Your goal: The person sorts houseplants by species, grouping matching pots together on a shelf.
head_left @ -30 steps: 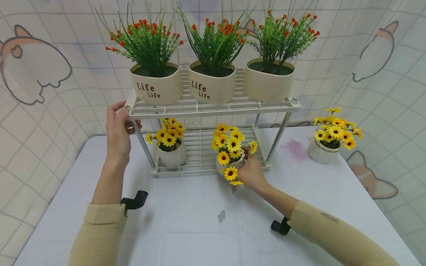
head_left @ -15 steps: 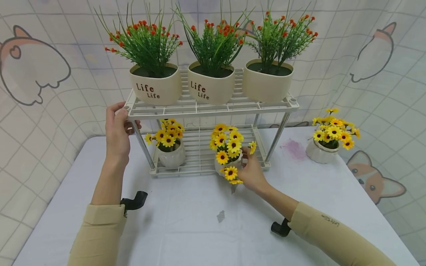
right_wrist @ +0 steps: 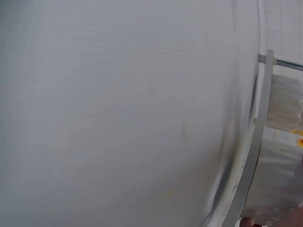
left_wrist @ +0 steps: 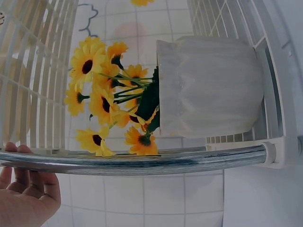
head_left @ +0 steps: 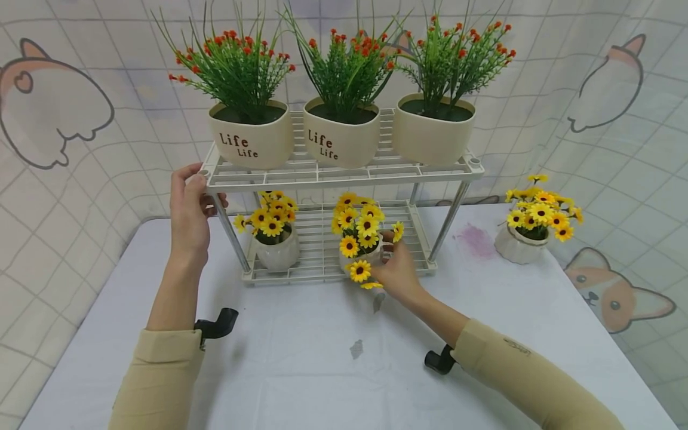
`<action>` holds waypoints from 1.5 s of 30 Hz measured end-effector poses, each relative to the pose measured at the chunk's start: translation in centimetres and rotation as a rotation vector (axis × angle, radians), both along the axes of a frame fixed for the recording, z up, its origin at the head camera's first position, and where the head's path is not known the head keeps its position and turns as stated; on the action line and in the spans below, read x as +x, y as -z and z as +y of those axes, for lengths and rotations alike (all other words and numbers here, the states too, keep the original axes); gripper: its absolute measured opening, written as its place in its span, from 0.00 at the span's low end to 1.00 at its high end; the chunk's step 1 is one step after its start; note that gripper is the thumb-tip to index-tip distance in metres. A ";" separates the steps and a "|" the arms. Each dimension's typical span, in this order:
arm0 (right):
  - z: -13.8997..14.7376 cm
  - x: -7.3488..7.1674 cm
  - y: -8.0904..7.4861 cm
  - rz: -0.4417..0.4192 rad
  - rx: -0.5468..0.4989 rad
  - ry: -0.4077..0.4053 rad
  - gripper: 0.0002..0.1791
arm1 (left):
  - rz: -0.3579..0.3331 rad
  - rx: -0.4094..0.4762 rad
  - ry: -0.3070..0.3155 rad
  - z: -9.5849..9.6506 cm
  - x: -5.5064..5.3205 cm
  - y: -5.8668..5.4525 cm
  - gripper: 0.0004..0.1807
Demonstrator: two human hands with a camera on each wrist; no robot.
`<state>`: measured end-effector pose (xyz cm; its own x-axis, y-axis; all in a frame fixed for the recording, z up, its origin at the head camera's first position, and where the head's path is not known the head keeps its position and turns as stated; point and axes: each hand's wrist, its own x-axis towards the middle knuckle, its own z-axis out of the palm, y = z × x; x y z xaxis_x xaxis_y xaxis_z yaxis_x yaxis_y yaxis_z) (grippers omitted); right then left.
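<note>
My left hand (head_left: 190, 221) grips the upper left corner of a white two-tier rack (head_left: 344, 179). In the left wrist view its curled fingers (left_wrist: 35, 184) lie at the metal post (left_wrist: 142, 163). My right hand (head_left: 400, 272) holds a small white flowerpot (head_left: 346, 263) of yellow sunflowers at its right side, at the front of the lower shelf. The right wrist view catches that flowerpot (right_wrist: 272, 184) close over the shelf edge, with fingertips just showing below. A similar sunflower pot (head_left: 278, 254) stands at the left of the same shelf.
Three cream planters with red flowers, the left planter (head_left: 251, 143), middle planter (head_left: 342, 140) and right planter (head_left: 434, 137), line the top shelf. Another sunflower pot (head_left: 521, 243) stands on the white-covered table (head_left: 301, 364), right of the rack. A patterned curtain (head_left: 586, 161) hangs behind.
The right hand has shifted left and slightly toward the back with the sunflower pot, along the lower shelf. The left hand keeps its place on the rack.
</note>
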<state>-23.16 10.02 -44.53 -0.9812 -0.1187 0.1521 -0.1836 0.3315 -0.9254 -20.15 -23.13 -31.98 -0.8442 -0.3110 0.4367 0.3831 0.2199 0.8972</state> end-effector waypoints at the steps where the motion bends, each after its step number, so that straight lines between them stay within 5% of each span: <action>1: -0.1 0.0 0.0 0.003 0.002 0.000 0.44 | -0.001 -0.001 -0.002 0.0 0.0 0.0 0.21; 38: -3.8 -1.7 0.2 0.040 0.003 -0.013 0.44 | -0.008 -0.003 -0.008 0.1 -0.1 0.0 0.22; 45: -3.1 -1.3 -0.1 0.007 -0.011 -0.069 0.40 | -0.016 0.006 -0.005 -0.1 0.0 -0.1 0.22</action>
<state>-24.47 6.95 -44.47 -0.9698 -0.1840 0.1604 -0.2118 0.3080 -0.9275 -20.19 -23.19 -31.91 -0.8493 -0.3178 0.4214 0.3676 0.2168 0.9044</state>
